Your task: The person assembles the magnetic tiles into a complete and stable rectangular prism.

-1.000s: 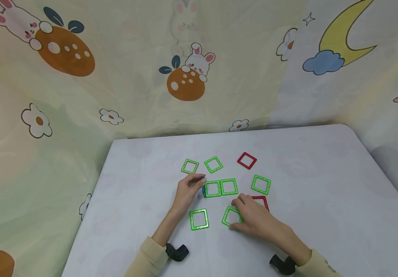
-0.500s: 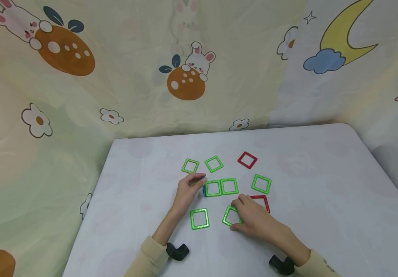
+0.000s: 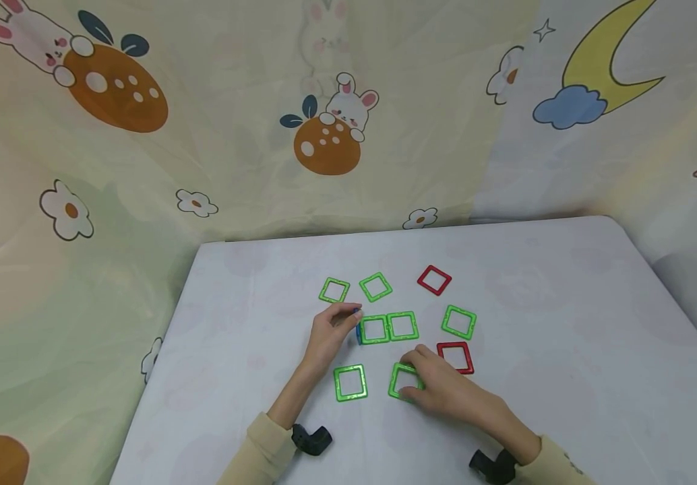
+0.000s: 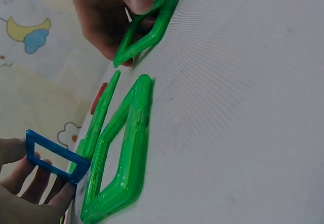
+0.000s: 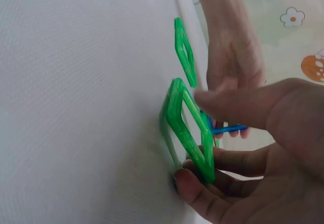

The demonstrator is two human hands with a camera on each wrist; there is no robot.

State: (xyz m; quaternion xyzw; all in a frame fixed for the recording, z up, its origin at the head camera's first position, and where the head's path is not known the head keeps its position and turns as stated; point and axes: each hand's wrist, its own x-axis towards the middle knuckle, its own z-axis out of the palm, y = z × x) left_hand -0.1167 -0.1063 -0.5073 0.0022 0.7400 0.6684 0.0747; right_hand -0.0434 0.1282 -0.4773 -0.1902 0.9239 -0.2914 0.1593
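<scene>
My left hand (image 3: 327,337) pinches a blue square magnetic tile (image 4: 58,148), a hollow frame standing upright at the left edge of two joined green tiles (image 3: 388,328) that lie flat. The fingers hide much of the blue tile in the head view. Closer to me on the right, my right hand (image 3: 448,384) grips another green magnetic tile (image 5: 190,145) by its edges, thumb on one side and fingers on the other. In the right wrist view this tile is tilted, partly raised over the white tabletop. A loose green tile (image 3: 351,398) lies between the forearms.
Two green tiles (image 3: 376,298) (image 3: 334,300) lie beyond the left hand. One red tile (image 3: 435,292) is at the back right, with a green tile (image 3: 459,336) in front of it. Beside the right hand lies a second red tile (image 3: 470,360). A printed curtain (image 3: 251,148) hangs behind the table.
The right hand has shifted slightly left and turned the green tile a little in its grip, uncovering more of the red tile. The left hand stays in place with the blue tile.
</scene>
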